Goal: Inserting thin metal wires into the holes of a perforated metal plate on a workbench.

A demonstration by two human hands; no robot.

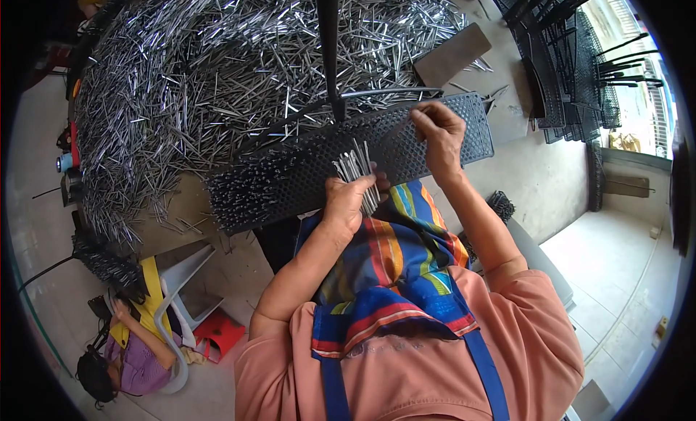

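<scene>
My left hand (348,196) is closed around a bundle of thin metal rods (353,167), held upright over the near edge of a long black perforated plate (473,124). Above the plate's right part, my right hand (440,134) is closed in a pinch. A faint smeared streak runs from its fingertips, too blurred to make out. Rods standing close together in the holes (243,192) fill the plate's left end. Toward the right the holes hold no visible rods. The plate lies tilted across my lap and the table's near edge.
A large heap of loose rods (217,80) covers the table. A flat brown board (453,55) and pliers (497,93) lie at its right. A black pole (328,44) stands before me. Black racks (558,80) are at far right. Another person (138,356) works at lower left.
</scene>
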